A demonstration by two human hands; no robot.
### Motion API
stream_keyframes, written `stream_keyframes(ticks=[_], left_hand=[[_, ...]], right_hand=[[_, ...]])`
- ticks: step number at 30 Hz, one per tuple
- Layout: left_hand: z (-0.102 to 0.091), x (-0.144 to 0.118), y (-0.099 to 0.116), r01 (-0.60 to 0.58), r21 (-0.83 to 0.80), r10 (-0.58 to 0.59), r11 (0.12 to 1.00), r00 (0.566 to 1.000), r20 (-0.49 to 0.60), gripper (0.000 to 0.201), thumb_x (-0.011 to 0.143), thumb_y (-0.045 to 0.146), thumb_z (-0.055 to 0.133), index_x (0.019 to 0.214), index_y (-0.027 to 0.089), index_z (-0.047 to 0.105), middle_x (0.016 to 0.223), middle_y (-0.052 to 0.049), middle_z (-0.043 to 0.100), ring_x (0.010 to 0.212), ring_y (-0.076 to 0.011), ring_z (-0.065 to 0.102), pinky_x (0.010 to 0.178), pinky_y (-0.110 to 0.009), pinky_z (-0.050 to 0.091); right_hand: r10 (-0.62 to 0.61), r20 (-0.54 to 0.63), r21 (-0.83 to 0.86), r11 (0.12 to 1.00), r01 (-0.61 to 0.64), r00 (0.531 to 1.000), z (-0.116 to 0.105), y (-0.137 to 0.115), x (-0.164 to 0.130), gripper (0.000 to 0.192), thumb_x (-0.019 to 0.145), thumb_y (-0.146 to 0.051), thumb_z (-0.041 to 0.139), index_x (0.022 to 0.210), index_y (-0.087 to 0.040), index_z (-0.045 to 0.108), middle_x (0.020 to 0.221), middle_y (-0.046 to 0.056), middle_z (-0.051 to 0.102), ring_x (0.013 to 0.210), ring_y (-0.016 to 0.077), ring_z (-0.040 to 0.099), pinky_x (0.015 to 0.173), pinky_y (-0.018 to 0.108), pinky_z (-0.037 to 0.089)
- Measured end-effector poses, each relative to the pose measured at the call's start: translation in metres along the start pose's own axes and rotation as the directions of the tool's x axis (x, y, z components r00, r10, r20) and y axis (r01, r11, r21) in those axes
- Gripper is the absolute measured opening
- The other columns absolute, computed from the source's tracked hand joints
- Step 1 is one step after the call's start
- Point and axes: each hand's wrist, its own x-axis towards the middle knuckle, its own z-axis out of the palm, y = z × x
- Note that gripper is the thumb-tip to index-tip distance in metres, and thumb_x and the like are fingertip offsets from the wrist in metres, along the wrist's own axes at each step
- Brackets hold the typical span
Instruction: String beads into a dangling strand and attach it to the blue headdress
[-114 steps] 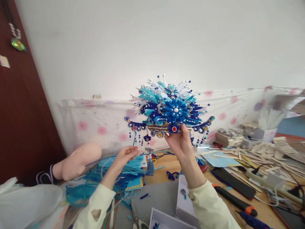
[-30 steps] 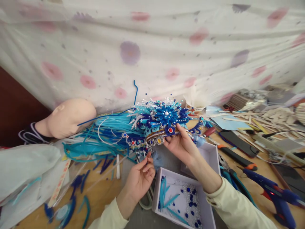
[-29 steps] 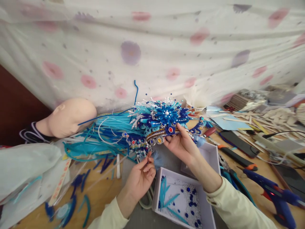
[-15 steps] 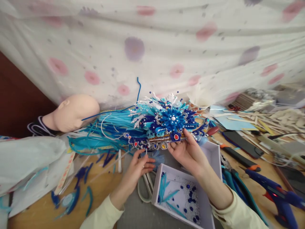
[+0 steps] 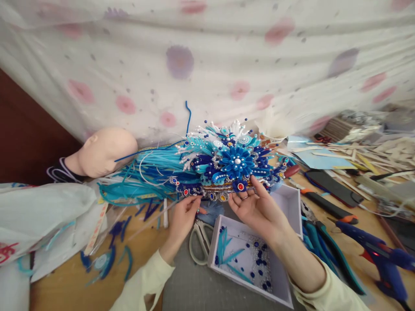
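Note:
A blue and white beaded headdress with a big blue flower, pearls and red and yellow gems is held up at the centre. My right hand supports it from below, thumb on the front of its lower band and fingers curled under. At the band's lower left edge, my left hand is closed in a pinch, fingertips touching the edge; any small part between them is hidden. Below the hands lie white-handled scissors and a white box with blue beads and light blue strips.
A mannequin head lies at the left behind blue chenille stems. White plastic bags and blue scraps are at the left. Pliers, a glue gun with a red light, and wooden sticks occupy the right.
My left hand's spread fingers have drawn together into a pinch at the headdress's lower edge. My right hand keeps its hold. The view has shifted slightly.

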Motion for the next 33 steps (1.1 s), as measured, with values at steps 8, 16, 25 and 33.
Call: stream_keyframes(ticks=[8,16,25,33], left_hand=[[0.001,0.006,-0.016,-0.107,0.104,0.119,0.989,0.986,-0.116,0.03,0.076,0.045,0.066,0.087,0.017,0.072,0.091,-0.01,0.076,0.088,-0.0265,0.067,0.083,-0.035,0.047],[-0.004,0.021,-0.015,-0.115,0.155,0.135,0.981,0.983,-0.127,0.042,0.073,0.057,0.065,0.088,0.018,0.067,0.09,-0.009,0.075,0.093,-0.0286,0.066,0.09,-0.038,0.046],[-0.005,0.034,-0.001,-0.079,0.16,0.109,0.984,0.976,-0.188,0.056,0.061,0.066,0.07,0.089,0.017,0.068,0.07,-0.005,0.07,0.076,-0.0292,0.066,0.078,-0.04,0.048],[0.003,0.036,0.002,-0.069,0.027,0.072,0.997,0.987,-0.144,0.057,0.057,0.066,0.074,0.086,0.017,0.067,0.082,-0.008,0.074,0.081,-0.0278,0.067,0.085,-0.042,0.05]], right_hand=[[0.02,0.03,-0.006,1.0,-0.02,0.999,-0.002,0.011,-0.006,0.022,0.085,-0.036,0.072,0.07,-0.021,0.067,0.068,-0.003,0.071,0.072,0.0121,0.066,0.077,0.026,0.051],[-0.015,0.025,0.017,1.0,0.014,1.0,0.04,0.004,0.023,0.027,0.094,-0.036,0.061,0.073,-0.02,0.066,0.072,-0.003,0.069,0.073,0.0105,0.062,0.076,0.025,0.045],[-0.125,0.059,0.079,0.99,0.12,0.99,0.058,-0.026,0.058,0.02,0.096,-0.032,0.059,0.104,-0.015,0.064,0.102,0.005,0.067,0.081,0.0153,0.065,0.071,0.032,0.055],[-0.189,0.077,0.053,0.981,0.186,0.979,0.054,-0.026,0.056,0.016,0.096,-0.028,0.059,0.098,-0.014,0.065,0.099,0.004,0.068,0.081,0.0151,0.066,0.073,0.032,0.055]])
